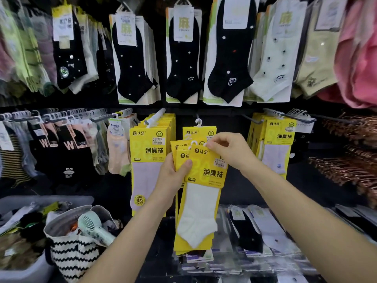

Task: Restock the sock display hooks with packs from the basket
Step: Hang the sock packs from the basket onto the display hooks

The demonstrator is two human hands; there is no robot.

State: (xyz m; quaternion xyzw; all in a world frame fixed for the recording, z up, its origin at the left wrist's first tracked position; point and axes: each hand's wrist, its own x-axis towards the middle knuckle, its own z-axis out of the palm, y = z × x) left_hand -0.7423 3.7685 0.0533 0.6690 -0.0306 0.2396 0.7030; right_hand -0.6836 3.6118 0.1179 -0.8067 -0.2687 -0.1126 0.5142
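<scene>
Packs of yellow-carded socks [201, 211] sit fanned in the left hand [173, 176], thumb clamped across them, just below the lone pack [199, 132] hanging mid-display. The right hand [230, 152] pinches the front pack's top edge; it should peel that one free, keep its hanger loop level, and thread it squarely in front of the lone pack.

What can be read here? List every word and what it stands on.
"达足", "消臭袜": front yellow card sock pack.
"无骨缝合": round badge on hanging yellow pack.
"麻": white card label on black dotted sock.
"W": black socks on left hooks.
Price stickers and small print: too blurred to read.
</scene>
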